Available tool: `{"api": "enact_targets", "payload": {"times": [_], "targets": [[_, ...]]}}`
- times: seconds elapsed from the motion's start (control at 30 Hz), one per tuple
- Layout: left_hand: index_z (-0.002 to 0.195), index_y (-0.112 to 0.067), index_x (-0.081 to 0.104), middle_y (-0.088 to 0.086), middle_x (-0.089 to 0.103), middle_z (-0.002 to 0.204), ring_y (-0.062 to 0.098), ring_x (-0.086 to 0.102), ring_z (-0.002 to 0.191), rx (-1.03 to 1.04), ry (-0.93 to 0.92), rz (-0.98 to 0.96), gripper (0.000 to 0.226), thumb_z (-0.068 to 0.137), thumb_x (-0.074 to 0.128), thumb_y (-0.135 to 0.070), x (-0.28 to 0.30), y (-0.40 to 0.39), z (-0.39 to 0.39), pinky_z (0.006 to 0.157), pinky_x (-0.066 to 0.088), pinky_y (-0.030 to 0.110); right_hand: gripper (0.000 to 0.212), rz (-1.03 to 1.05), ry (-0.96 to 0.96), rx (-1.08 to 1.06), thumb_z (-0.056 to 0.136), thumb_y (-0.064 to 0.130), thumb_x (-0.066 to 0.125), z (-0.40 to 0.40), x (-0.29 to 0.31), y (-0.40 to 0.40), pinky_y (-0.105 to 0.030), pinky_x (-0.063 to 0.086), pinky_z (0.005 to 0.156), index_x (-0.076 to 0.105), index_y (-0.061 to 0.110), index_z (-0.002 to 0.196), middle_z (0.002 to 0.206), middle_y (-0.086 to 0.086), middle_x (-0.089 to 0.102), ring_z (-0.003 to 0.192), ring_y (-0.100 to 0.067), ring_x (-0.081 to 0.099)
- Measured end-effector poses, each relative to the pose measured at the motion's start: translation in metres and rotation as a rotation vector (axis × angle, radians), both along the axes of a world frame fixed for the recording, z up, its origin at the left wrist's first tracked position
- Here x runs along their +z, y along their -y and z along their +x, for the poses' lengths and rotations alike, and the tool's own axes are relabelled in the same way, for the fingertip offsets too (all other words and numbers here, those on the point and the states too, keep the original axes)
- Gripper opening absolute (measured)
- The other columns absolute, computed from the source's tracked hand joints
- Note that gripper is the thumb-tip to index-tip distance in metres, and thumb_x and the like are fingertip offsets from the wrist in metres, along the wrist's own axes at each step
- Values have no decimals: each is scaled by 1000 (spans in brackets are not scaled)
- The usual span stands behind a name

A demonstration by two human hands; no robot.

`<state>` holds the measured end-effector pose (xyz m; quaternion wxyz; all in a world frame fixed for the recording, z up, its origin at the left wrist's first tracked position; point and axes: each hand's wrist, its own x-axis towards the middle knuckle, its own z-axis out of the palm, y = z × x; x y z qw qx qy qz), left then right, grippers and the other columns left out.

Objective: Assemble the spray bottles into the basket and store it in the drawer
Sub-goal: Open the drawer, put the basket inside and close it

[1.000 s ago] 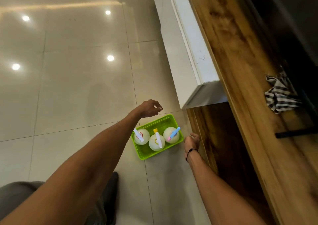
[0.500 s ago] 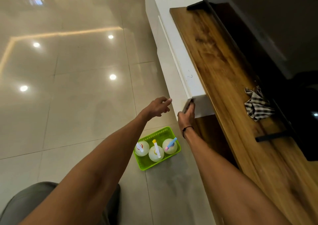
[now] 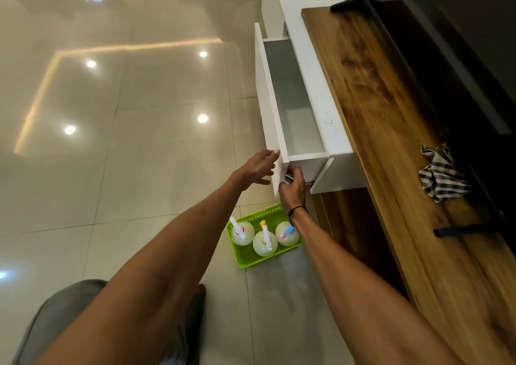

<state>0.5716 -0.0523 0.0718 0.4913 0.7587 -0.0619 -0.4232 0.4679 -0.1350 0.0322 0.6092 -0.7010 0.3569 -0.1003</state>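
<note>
- Three round translucent white plastic spray bottles (white-topped (image 3: pixel 241 233), yellow-topped (image 3: pixel 265 242), blue-and-pink-topped (image 3: pixel 286 234)) stand in the lime-green slotted plastic basket (image 3: pixel 251 258); we judge the loading part done.
- Basket sits on the glossy beige tiled floor (image 3: pixel 111 141), just below the drawer corner and beside the wooden unit, untouched by either hand.
- White pull-out drawer (image 3: pixel 296 105) stands partly out of the white cabinet; what shows of its grey inside looks empty.
- Right hand (image 3: pixel 293 187) has its fingers curled round the lower near corner of the drawer front, gripping it.
- Left hand (image 3: pixel 257 169) has fingers spread loosely, tips against the outer face of the drawer front, holding nothing.
- We judge the opening step in hand; we cannot tell if the gap is wide enough for the basket yet.
- Left to do: lift basket, set it inside, push drawer shut.
- Striped black-and-white crumpled cloth (image 3: pixel 439 177) lies on the brown wooden table (image 3: pixel 391 130), no part of the task.
</note>
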Motion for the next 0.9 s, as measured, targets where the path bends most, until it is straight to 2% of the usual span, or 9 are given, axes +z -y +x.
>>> {"api": "enact_targets", "payload": {"times": [0.3,0.5,0.63,0.73,0.83,0.9], "targets": [[147,-10,45,17,63,137,32,69,120,127,61,85,62,106,53,-55,-10,-72,24,99,61,47,52,34,67,253,81,-21,41,22,-10,-58,-40,54,103,65,0,122,119,-11,69,116,-29,66],[140,-13,50,12,67,128,20,72,100,181,96,113,53,106,54,-54,-14,-128,33,80,63,32,58,61,73,405,80,-21,39,34,-14,-94,-40,53,108,64,1,128,127,-13,70,120,-24,65],[142,-16,49,6,64,126,14,70,101,203,86,115,56,105,52,-58,-16,-157,33,84,63,34,61,52,79,489,84,-22,39,39,-13,-114,-39,51,110,59,1,137,136,-15,66,129,-28,61],[146,-17,47,5,60,132,18,68,107,225,76,118,59,105,49,-60,-15,-169,30,86,62,36,61,52,79,507,84,-21,39,43,-15,-127,-32,50,107,59,2,137,136,-15,66,129,-27,61],[149,-19,45,8,56,145,28,63,126,234,54,123,63,106,44,-64,-13,-178,27,100,60,45,60,39,81,524,84,-20,41,45,-15,-134,-31,50,105,60,3,136,135,-13,66,127,-26,62],[152,-24,44,7,55,149,29,60,133,252,19,95,65,105,34,-69,-13,-183,22,108,56,49,57,12,78,533,85,-17,45,45,-15,-135,-32,52,104,62,5,135,133,-11,68,123,-23,63]]}}
